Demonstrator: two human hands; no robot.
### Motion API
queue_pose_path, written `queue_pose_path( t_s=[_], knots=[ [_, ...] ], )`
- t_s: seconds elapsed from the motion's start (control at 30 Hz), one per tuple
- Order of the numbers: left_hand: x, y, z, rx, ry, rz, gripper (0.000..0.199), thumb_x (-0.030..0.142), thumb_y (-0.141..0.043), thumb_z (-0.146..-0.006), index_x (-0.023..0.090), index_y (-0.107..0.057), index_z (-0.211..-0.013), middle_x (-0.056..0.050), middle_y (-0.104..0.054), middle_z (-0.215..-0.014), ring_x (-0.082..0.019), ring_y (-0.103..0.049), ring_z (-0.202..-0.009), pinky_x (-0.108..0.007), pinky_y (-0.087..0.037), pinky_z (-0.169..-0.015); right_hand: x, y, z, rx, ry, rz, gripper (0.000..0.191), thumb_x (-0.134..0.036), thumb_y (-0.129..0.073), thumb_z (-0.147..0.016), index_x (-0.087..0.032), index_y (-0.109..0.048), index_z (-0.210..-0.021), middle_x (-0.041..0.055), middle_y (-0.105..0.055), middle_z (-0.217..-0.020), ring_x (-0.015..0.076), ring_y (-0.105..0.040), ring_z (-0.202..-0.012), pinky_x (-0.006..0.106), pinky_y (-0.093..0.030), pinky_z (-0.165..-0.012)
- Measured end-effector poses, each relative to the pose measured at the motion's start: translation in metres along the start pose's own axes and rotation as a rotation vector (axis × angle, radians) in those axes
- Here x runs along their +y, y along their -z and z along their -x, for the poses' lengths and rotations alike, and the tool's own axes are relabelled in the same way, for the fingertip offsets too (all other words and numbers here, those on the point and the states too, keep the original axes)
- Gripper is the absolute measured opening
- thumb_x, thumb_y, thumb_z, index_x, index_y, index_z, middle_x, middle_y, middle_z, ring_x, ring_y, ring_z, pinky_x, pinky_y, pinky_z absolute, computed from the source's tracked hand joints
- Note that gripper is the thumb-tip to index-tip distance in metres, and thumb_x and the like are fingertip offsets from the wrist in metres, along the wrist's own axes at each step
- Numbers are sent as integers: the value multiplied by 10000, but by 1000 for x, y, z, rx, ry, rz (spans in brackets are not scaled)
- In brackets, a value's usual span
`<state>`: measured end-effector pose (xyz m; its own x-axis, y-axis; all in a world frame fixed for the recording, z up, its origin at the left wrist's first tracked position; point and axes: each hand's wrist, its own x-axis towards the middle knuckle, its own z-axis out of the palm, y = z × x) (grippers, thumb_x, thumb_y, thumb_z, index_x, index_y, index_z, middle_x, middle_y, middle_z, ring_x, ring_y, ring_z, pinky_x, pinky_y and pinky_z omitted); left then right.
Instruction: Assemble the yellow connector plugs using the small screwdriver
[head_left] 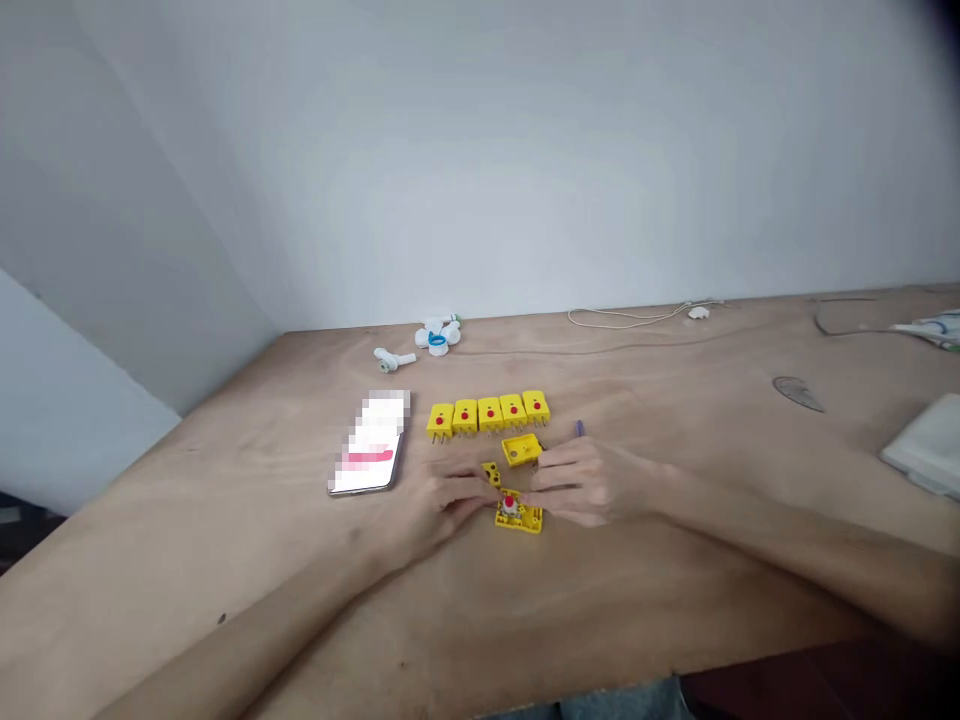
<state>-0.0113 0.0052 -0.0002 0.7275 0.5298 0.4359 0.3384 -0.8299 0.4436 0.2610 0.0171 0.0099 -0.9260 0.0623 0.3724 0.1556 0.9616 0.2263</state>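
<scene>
A plywood tabletop (660, 420) running back to a plain white wall (525, 150), with a thin white cable (630, 317) near the far edge and white plastic pipe fittings (437, 337) beyond the work. At the right edge of view, a pale flat pad (924, 445); left of centre, a smartphone (369, 443) with a blurred screen. Across the middle, a row of five yellow connector blocks (487, 413), each with a red dot on top and metal pins toward the person. Just in front of the row, an open yellow housing (522, 449) and a small yellow strip (492, 473), with a tiny purple item (580, 428) off to the right. Nearest the person, a yellow base plate (519, 517) with a red-topped centre, lying flat, its long axis roughly across the view and slightly skewed, directly between the two hands. The left hand (450, 505) in from the lower left, the right hand (592, 482) in from the right, both curled toward the plate, the right hand's fingertips (541, 497) seemingly nearer. Whether either hand is clamped on it, impossible to tell from this view.
</scene>
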Motion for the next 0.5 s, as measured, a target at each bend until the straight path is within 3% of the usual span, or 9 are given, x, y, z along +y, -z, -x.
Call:
queue_pose_path(
  t_s=[0.27,0.5],
  knots=[
    [2,1,0,-12,12,19,187,199,-560,-1009,211,-746,-998,-35,-726,-920,-168,-669,-841,-274,-526,-756,-4,6,-6,44,-47,-139,189,-101,-602,-845,-131,-720,-989,74,-702,-836,193,-601,-773,304,-494,-648],
    [8,2,-2,-10,34,13,192,213,-556,-1004,206,-747,-989,-41,-746,-940,-181,-687,-855,-289,-544,-766,-13,4,2,130,-208,-249,288,-145,-594,-853,-162,-689,-1125,91,-722,-993,213,-617,-861,347,-538,-727]
  ],
)
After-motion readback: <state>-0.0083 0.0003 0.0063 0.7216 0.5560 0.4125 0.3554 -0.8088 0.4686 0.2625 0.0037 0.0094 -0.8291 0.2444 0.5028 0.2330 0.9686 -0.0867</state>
